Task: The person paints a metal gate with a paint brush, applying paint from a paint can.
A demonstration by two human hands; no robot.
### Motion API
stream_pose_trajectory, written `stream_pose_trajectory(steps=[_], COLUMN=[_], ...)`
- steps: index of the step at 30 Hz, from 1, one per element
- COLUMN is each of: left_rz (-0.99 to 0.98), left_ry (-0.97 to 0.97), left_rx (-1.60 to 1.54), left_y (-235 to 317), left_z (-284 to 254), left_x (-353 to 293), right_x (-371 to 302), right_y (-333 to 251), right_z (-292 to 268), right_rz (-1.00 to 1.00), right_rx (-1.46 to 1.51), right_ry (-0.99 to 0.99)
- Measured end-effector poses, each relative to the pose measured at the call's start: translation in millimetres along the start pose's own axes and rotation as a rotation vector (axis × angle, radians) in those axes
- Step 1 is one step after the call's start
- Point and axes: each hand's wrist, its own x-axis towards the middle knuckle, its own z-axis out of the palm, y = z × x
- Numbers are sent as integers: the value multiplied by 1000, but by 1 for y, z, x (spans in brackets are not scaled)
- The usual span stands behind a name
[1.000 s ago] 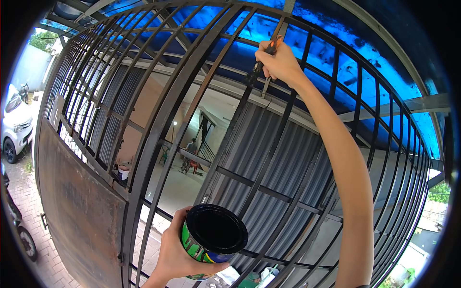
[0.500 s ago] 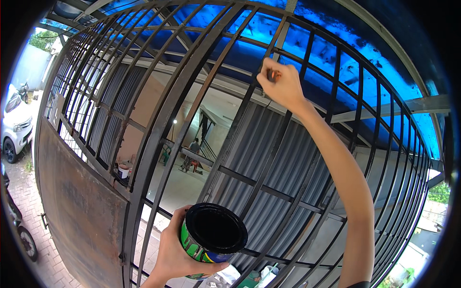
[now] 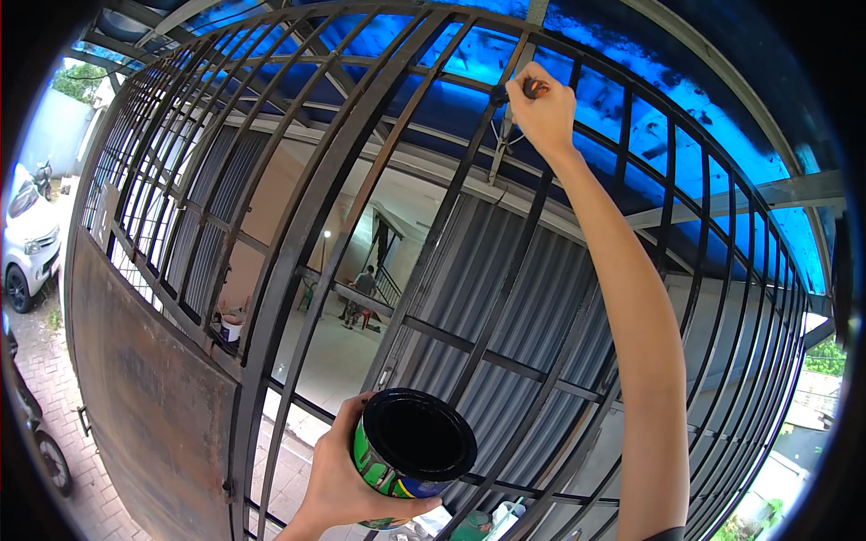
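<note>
Black paint fills the open can (image 3: 410,446) that your left hand (image 3: 347,473) grips, fingers wrapped tight around its side, low in front of the gate (image 3: 298,234). Your right hand (image 3: 544,113) is raised high, fingers pinched shut on the orange-brown handle of a brush (image 3: 534,87) pressed against an upright bar near the gate's curved top — the bristles themselves are hidden behind the fist. Judging by colour, the bars around your hands look evenly dark and coated, while the solid sheet-metal panel (image 3: 149,397) at the lower left is bare rusty brown, so that part seems left to do; how wet the bars are I cannot tell. The can's label is a wraparound band of green with yellow and blue patches. Beyond the bars, a white car (image 3: 27,243) stands at the far left.
</note>
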Motion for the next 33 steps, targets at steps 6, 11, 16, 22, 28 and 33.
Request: stream_pose_trajectory(steps=[6, 11, 16, 22, 28, 33], left_rz=[3, 5, 17, 24, 18, 20], left_ry=[30, 59, 45, 54, 72, 71], left_rx=[19, 7, 14, 15, 49, 29], left_y=[-3, -7, -7, -8, -5, -8], left_z=[-7, -12, -9, -14, -19, -23], left_x=[-1, -3, -2, 0, 1, 1], right_x=[-47, -41, -10, 9, -20, -7], right_y=[-31, -57, -16, -5, -29, -55], right_z=[-1, -7, 0, 10, 14, 4], right_rz=[-147, 184, 221, -110, -243, 252], right_rx=[119, 264, 170, -87, -37, 228], right_ry=[-297, -509, -285, 84, -321, -663])
